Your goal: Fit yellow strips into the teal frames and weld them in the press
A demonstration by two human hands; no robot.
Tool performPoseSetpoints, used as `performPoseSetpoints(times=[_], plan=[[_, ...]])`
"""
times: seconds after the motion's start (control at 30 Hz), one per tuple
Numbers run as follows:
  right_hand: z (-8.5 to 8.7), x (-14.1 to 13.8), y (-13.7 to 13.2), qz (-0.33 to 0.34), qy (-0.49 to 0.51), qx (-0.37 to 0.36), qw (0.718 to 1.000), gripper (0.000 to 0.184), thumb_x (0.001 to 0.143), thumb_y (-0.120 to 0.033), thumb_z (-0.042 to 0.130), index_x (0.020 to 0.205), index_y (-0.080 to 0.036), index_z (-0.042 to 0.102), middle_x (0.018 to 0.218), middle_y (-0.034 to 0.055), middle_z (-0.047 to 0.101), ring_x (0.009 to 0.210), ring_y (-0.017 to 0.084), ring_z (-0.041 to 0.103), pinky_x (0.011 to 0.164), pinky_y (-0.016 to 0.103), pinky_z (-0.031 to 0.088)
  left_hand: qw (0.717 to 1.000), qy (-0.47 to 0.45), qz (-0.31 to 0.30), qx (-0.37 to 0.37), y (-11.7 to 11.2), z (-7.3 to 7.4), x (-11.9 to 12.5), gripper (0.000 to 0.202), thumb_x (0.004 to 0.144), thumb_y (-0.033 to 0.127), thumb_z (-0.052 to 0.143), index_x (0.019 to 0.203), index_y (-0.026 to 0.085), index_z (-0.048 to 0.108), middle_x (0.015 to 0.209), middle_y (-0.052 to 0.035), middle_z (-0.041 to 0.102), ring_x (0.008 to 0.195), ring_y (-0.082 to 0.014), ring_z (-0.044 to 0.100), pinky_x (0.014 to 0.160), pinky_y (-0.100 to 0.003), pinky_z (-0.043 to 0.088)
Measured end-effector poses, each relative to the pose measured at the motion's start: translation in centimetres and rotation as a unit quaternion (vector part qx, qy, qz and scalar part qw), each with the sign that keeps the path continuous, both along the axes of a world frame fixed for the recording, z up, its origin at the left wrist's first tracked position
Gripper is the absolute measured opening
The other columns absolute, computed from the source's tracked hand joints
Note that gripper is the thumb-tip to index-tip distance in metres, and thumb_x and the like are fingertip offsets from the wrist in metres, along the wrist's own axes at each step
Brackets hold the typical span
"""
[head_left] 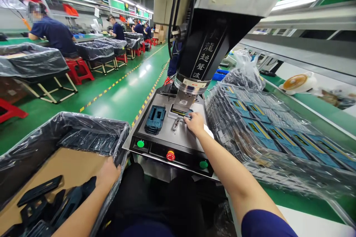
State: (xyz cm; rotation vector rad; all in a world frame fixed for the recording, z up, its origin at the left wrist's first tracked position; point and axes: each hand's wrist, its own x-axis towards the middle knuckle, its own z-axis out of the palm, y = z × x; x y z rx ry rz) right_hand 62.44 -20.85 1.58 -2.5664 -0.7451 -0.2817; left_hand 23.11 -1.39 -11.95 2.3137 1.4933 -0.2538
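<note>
My right hand (195, 123) is closed at the ultrasonic welding machine (207, 44), its fingers pinching the near right end of a small dark plastic part (188, 116) right beneath the metal horn (183, 100). The horn hides much of that part. A blue-black plastic housing (155, 119) lies on the steel machine top, left of the horn. My left hand (108, 173) is over the plastic-lined bin (80, 118), near its right wall. Its fingers point down and are mostly hidden. Beside its wrist, dark plastic housings (69, 200) lie loose on cardboard.
Two green buttons (140, 143) and a red emergency stop (170, 155) line the machine's front edge. Stacked clear trays (267, 118) holding blue housings stand to the right. Several co-workers (54, 37) sit along benches beyond the taped walkway at the left.
</note>
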Motion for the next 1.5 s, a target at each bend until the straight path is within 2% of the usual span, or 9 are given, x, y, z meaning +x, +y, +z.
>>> performPoseSetpoints(times=[0.6, 0.8, 0.9, 1.03, 1.2, 1.27, 1.37, 1.43, 1.5], plan=[[1.1, -0.3, 1.3, 0.121, -0.068, -0.003, 0.990, 0.016, 0.092, -0.024, 0.058, 0.083, -0.017, 0.070, 0.096, 0.0092, 0.065, 0.098, 0.024, 0.054, 0.093, 0.036, 0.042, 1.000, -0.015, 0.001, -0.009, 0.1, 0.3, 0.1, 0.042, 0.086, 0.042, 0.041, 0.117, 0.014, 0.047, 0.118, -0.0212, 0.061, 0.104, -0.0384, 0.064, 0.083, -0.048, 0.050], [1.3, -4.4, -1.9, 0.192, -0.091, 0.032, 0.977, 0.015, 0.094, -0.025, 0.055, 0.084, -0.018, 0.065, 0.097, 0.0072, 0.063, 0.097, 0.023, 0.055, 0.092, 0.034, 0.043, 1.000, -0.008, 0.000, -0.002, 0.3, 0.1, 0.0, 0.047, 0.085, 0.047, 0.040, 0.118, 0.014, 0.048, 0.119, -0.0214, 0.061, 0.105, -0.0390, 0.063, 0.084, -0.050, 0.050], [1.4, -8.4, -4.3, 0.231, -0.089, 0.129, 0.960, 0.013, 0.094, -0.025, 0.053, 0.085, -0.019, 0.060, 0.094, 0.0086, 0.062, 0.093, 0.023, 0.055, 0.087, 0.037, 0.045, 1.000, -0.008, -0.001, -0.008, 0.6, -0.5, -0.2, 0.051, 0.085, 0.049, 0.040, 0.120, 0.013, 0.048, 0.117, -0.0216, 0.062, 0.105, -0.0393, 0.063, 0.084, -0.051, 0.050], [2.0, -14.7, -7.8, 0.310, 0.005, 0.251, 0.917, 0.013, 0.098, -0.027, 0.049, 0.090, -0.020, 0.056, 0.095, 0.0083, 0.060, 0.093, 0.021, 0.056, 0.085, 0.036, 0.047, 0.999, -0.035, 0.006, 0.027, 0.8, -1.1, -0.5, 0.060, 0.084, 0.052, 0.043, 0.127, 0.011, 0.045, 0.124, -0.0233, 0.056, 0.116, -0.0409, 0.057, 0.092, -0.052, 0.048], [-0.2, -19.6, -10.4, 0.310, 0.257, 0.249, 0.881, 0.024, 0.094, -0.040, 0.055, 0.081, -0.020, 0.058, 0.085, 0.0042, 0.061, 0.080, 0.018, 0.056, 0.074, 0.032, 0.046, 0.959, -0.236, -0.048, 0.147, -2.8, 0.9, 0.0, 0.052, 0.086, 0.045, 0.044, 0.126, 0.012, 0.047, 0.137, -0.0182, 0.049, 0.134, -0.0342, 0.041, 0.113, -0.045, 0.034], [-2.2, -20.3, -10.8, 0.254, 0.406, 0.231, 0.847, 0.033, 0.086, -0.050, 0.062, 0.075, -0.019, 0.059, 0.073, 0.0009, 0.058, 0.068, 0.016, 0.053, 0.064, 0.029, 0.042, 0.953, -0.291, -0.068, 0.041, -5.7, 2.6, 0.8, 0.051, 0.086, 0.046, 0.047, 0.126, 0.014, 0.047, 0.133, -0.0157, 0.054, 0.127, -0.0291, 0.050, 0.111, -0.041, 0.039], [-5.1, -21.2, -10.9, 0.170, 0.610, 0.227, 0.739, 0.048, 0.069, -0.063, 0.074, 0.070, -0.018, 0.057, 0.059, -0.0037, 0.052, 0.055, 0.012, 0.046, 0.055, 0.025, 0.037, 0.906, -0.375, -0.084, -0.174, -9.8, 5.2, 2.5, 0.055, 0.087, 0.043, 0.048, 0.133, 0.013, 0.043, 0.131, -0.0156, 0.057, 0.119, -0.0243, 0.057, 0.103, -0.037, 0.046], [-6.4, -21.7, -10.8, 0.141, 0.694, 0.241, 0.664, 0.053, 0.060, -0.065, 0.080, 0.070, -0.018, 0.057, 0.060, -0.0031, 0.056, 0.054, 0.012, 0.048, 0.056, 0.025, 0.040, 0.872, -0.394, -0.124, -0.264, -11.6, 6.3, 3.6, 0.059, 0.086, 0.044, 0.053, 0.136, 0.014, 0.044, 0.127, -0.0142, 0.061, 0.114, -0.0221, 0.061, 0.099, -0.035, 0.048], [-7.3, -22.0, -10.6, 0.123, 0.726, 0.249, 0.629, 0.053, 0.057, -0.063, 0.082, 0.070, -0.017, 0.059, 0.064, -0.0008, 0.061, 0.057, 0.013, 0.053, 0.059, 0.027, 0.043, 0.870, -0.358, -0.166, -0.297, -12.5, 6.7, 4.3, 0.051, 0.084, 0.044, 0.058, 0.127, 0.017, 0.055, 0.109, -0.0097, 0.068, 0.096, -0.0194, 0.067, 0.090, -0.032, 0.052]])
